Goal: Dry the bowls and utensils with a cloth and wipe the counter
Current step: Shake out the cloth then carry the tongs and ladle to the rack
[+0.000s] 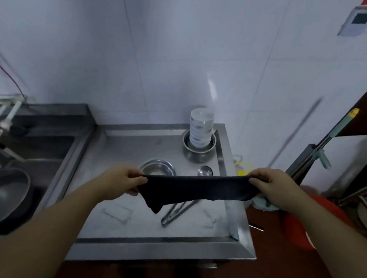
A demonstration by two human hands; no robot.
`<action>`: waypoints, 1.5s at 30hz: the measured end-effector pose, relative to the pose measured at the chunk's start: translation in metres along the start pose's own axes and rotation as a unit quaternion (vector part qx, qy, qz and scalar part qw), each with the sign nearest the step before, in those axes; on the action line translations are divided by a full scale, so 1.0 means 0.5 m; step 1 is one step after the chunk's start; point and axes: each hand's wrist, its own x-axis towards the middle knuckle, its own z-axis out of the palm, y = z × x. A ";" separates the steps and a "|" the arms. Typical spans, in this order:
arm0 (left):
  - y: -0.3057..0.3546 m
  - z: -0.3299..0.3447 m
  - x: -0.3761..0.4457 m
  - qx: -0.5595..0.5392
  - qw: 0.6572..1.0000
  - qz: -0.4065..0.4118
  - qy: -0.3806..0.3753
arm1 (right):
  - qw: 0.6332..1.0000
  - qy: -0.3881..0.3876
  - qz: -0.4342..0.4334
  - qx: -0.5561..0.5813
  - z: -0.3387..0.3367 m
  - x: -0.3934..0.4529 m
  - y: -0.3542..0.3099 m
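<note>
Cloth [192, 190] stretched between my hands above the steel table [147, 227] — left hand [127, 181] and right hand [269, 187] each pinch an end. Below it I see a steel bowl [158, 166], tongs [177, 212], and stacked bowls [200, 129] at the back corner.

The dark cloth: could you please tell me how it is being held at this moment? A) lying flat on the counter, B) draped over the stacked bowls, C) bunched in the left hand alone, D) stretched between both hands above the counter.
D: the left hand and the right hand each grip one end of the dark cloth, which is pulled out between them above the steel counter.
</note>
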 end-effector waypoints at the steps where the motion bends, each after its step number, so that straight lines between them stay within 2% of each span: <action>1: 0.000 0.018 -0.003 0.006 1.000 -0.001 -0.002 | 1.000 -0.012 0.002 -0.003 0.001 0.004 0.018; 9: -0.055 0.156 -0.024 0.059 0.994 -0.062 -0.060 | 0.988 -0.115 0.080 0.063 0.069 -0.036 0.138; 13: -0.120 0.221 -0.045 0.070 0.983 -0.104 -0.132 | 0.969 -0.192 0.148 0.055 0.127 -0.097 0.204; 18: -0.188 0.275 -0.066 0.112 0.968 -0.136 -0.177 | 0.948 -0.245 0.195 0.063 0.201 -0.153 0.265; 21: -0.216 0.303 -0.052 0.157 0.965 -0.139 -0.158 | 0.952 -0.243 0.181 0.035 0.241 -0.149 0.287; 28: -0.267 0.371 0.033 0.200 0.968 -0.151 -0.014 | 0.970 -0.152 0.168 -0.085 0.333 -0.059 0.320; 31: -0.276 0.390 0.073 0.220 0.963 -0.148 0.043 | 0.969 -0.137 0.158 -0.135 0.359 -0.018 0.324; 34: -0.277 0.408 0.100 0.276 0.949 -0.139 0.057 | 0.961 -0.123 0.160 -0.190 0.380 0.010 0.324; 37: -0.273 0.422 0.112 0.279 0.947 -0.135 0.083 | 0.956 -0.095 0.154 -0.231 0.402 0.019 0.321; 41: -0.277 0.439 0.110 0.318 0.940 -0.118 0.036 | 0.931 -0.097 0.042 -0.350 0.419 0.001 0.330; 45: -0.272 0.482 0.101 0.281 0.956 -0.031 -0.081 | 0.941 -0.127 -0.059 -0.308 0.446 -0.028 0.330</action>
